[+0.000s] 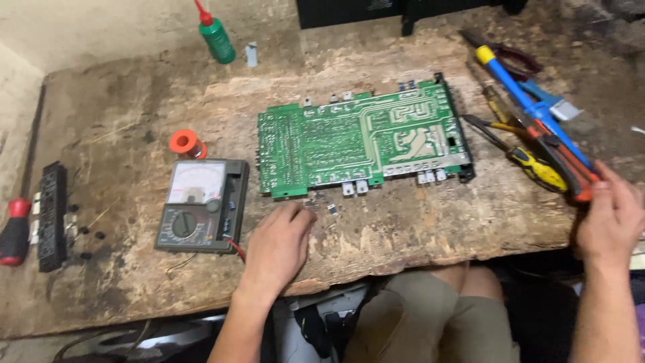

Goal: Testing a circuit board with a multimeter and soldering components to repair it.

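On the worn wooden bench (pixel 134 134) in front of us lies the green circuit board (pixel 363 138), solder side up, flat and near the bench's middle. We judge it light and stiff but fragile: the solder joints and edge connectors could be damaged by pressing or flexing, so the bare long edges look like the safest places to take hold. Our left hand (pixel 279 245) rests on the wood just below the board's near left corner, fingers curled together with the tips down beside a few tiny loose parts (pixel 331 208); we cannot tell whether it pinches one. Our right hand (pixel 611 218) sits at the bench's right edge, fingers bent against the orange-handled pliers (pixel 571 168), touching rather than clearly gripping them. Those pliers lie in a tool heap with a blue solder sucker (pixel 521 91) and a yellow screwdriver (pixel 537 168), crowding the board's right end. Left of the board sits an analogue meter (pixel 201 205), close to our left wrist, with a solder reel (pixel 185 142) behind it. Farther off are a green bottle (pixel 216 37), a black strip (pixel 52 215) and a red handle (pixel 13 232).
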